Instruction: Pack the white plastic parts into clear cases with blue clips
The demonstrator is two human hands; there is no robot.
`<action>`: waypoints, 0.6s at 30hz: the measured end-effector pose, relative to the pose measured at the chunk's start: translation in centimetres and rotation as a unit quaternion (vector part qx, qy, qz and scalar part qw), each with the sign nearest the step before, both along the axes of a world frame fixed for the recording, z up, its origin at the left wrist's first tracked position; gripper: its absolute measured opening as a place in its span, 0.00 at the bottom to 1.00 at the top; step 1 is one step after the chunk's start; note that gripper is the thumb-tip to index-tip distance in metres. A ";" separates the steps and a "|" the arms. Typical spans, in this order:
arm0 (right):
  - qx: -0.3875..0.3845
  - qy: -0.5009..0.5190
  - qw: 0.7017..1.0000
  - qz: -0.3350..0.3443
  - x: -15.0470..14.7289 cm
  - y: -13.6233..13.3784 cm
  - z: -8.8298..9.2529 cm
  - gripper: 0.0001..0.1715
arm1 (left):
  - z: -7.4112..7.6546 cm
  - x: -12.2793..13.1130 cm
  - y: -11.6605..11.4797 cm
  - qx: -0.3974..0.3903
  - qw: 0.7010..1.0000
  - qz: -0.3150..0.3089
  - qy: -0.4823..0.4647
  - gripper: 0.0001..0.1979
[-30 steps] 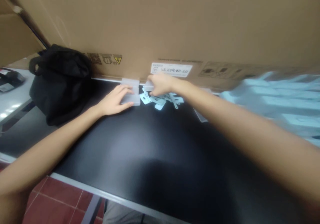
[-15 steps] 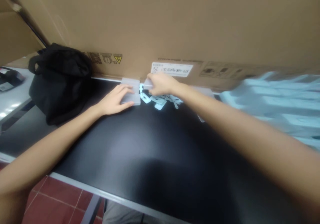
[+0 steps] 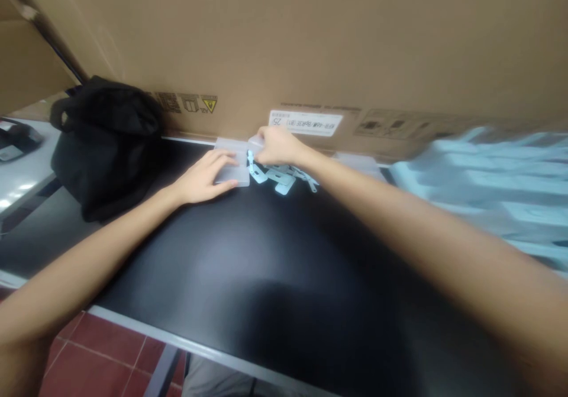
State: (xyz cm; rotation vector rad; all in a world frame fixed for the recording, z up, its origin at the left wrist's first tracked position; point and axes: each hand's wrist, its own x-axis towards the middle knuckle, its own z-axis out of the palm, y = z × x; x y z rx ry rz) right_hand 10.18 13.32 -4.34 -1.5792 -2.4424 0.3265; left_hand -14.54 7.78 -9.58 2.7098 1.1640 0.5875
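Observation:
At the far edge of the black tabletop, my left hand [image 3: 208, 177] rests on a translucent plastic box [image 3: 237, 175], its fingers and thumb spread apart. Close by on the right, my right hand [image 3: 277, 145] is closed round a small translucent plastic piece [image 3: 254, 144]; the hand hides most of it, so its full shape is unclear. Just below that hand lies a loose pile of light-blue flat plastic pieces [image 3: 281, 179], some with slots. One light-blue piece [image 3: 257, 174] lies between the box and the pile, by the box's right edge.
A large cardboard box [image 3: 310, 42] with a white label stands along the back of the black table [image 3: 222, 267]. On the left slumps a black bag [image 3: 109, 148]. Stacked light-blue parts [image 3: 488, 190] are blurred at right. Behind my right forearm lies another translucent item [image 3: 357, 163].
My right hand has shifted slightly left, bringing the translucent piece closer to the box under my left hand. My left hand has stayed in place.

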 end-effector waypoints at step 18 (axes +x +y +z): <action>0.011 -0.091 0.993 -0.077 -2.1 -1.7 0.8 0.36 | -0.1 0.0 0.0 0.003 1.000 0.002 0.005 0.28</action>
